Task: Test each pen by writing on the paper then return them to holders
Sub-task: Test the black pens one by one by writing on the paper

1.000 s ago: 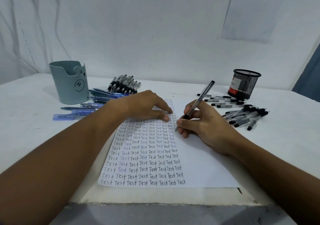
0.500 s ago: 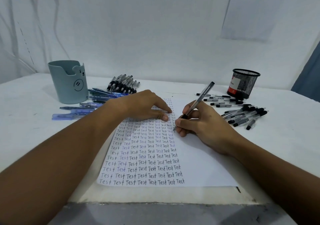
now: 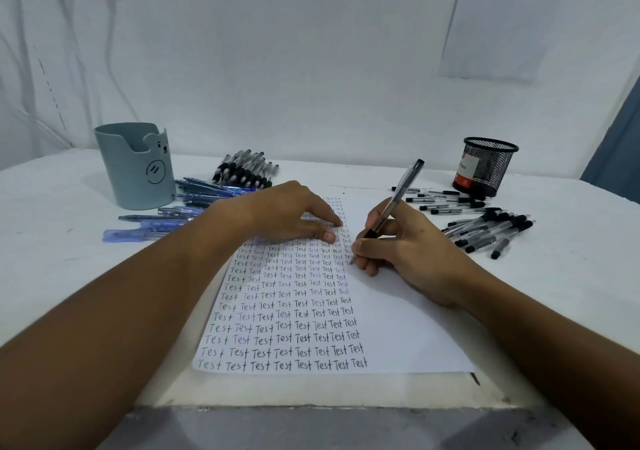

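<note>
A white sheet of paper (image 3: 398, 328) lies on the table, its left half filled with rows of the word "Test". My right hand (image 3: 405, 245) grips a clear black-tipped pen (image 3: 398, 193), whose tip touches the paper at the right end of a row. My left hand (image 3: 287, 212) rests flat on the upper part of the sheet, fingers straight. A teal bear-faced holder (image 3: 136, 169) stands at the back left. A black mesh holder (image 3: 486, 167) stands at the back right.
Blue pens (image 3: 173, 214) lie scattered beside the teal holder, and a bundle of black pens (image 3: 246, 169) lies behind my left hand. Several capped black pens (image 3: 485, 228) lie by the mesh holder. The table's front edge (image 3: 311, 404) runs below the paper. A wall stands close behind.
My right hand has moved the pen tip slightly down to a lower row while writing. My left hand stays put on the paper.
</note>
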